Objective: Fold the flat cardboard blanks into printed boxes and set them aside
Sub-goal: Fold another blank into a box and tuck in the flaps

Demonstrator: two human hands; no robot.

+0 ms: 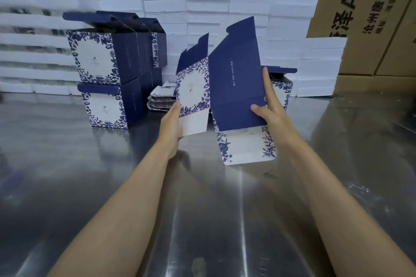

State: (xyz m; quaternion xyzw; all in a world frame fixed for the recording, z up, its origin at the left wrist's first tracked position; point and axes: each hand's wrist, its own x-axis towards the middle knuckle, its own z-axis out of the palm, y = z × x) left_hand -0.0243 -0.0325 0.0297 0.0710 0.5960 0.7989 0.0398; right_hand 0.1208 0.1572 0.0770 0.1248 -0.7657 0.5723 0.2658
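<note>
Head view: left hand (172, 122) and right hand (269, 105), each grip clamped on the half-opened cardboard blank (234, 87).

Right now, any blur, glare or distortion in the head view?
Head view: motion blur smears the white stacks at far left; glare streaks the steel table; wide-angle bends the edges; the blank and both hands, left and right, stay fairly sharp.

The half-folded box (225, 96) at the centre has one navy blue panel and one white panel edged with blue leaves and flowers. At ten o'clock, stacked boxes (108, 74) wear the same navy and floral print. Behind them rise plain white foam blocks (247, 7); brown cartons (360, 7) with black lettering fill twelve to two o'clock. The table (202, 209) is shiny grey metal.
</note>
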